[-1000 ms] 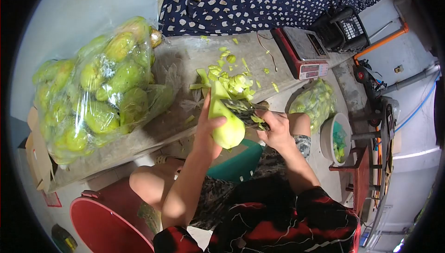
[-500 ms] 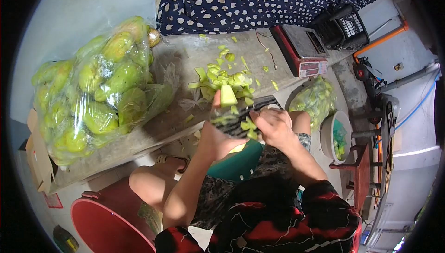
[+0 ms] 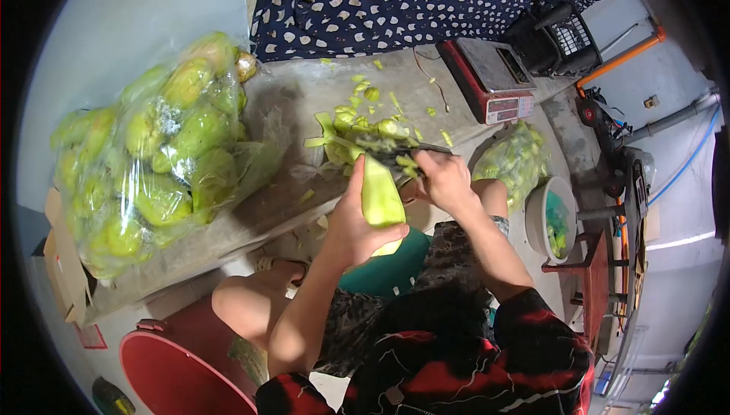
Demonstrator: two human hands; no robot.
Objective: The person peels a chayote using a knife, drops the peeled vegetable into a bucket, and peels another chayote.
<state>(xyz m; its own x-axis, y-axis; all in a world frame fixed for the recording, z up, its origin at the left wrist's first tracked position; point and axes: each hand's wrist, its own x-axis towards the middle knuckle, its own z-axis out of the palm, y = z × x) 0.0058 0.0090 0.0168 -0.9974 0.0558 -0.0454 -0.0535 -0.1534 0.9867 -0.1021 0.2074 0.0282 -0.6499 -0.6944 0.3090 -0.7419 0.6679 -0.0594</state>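
My left hand (image 3: 355,221) is wrapped round a pale green peeled fruit (image 3: 382,201), held upright with its narrower end toward the table. In my right hand (image 3: 445,179) is the handle end of a dark, wide-bladed knife (image 3: 391,155). The blade, partly blurred, lies just beyond the fruit's top, with green bits near my right fingers. Behind it, green peelings (image 3: 342,122) are scattered on the table (image 3: 304,84). A large clear plastic bag of green fruit (image 3: 171,149) stands on the left side of the table.
A red scale (image 3: 487,80) sits at the table's right, near a black crate (image 3: 566,39). Below it are a filled plastic bag (image 3: 509,160) and a white tub (image 3: 538,221). A red bin (image 3: 182,362) stands lower left, and a teal container (image 3: 388,270) lies below my hands.
The knife crossed over the fruit toward me, then moved back beyond it toward the peelings. More of the fruit's side now shows as cut flat. My left hand has kept hold of it.
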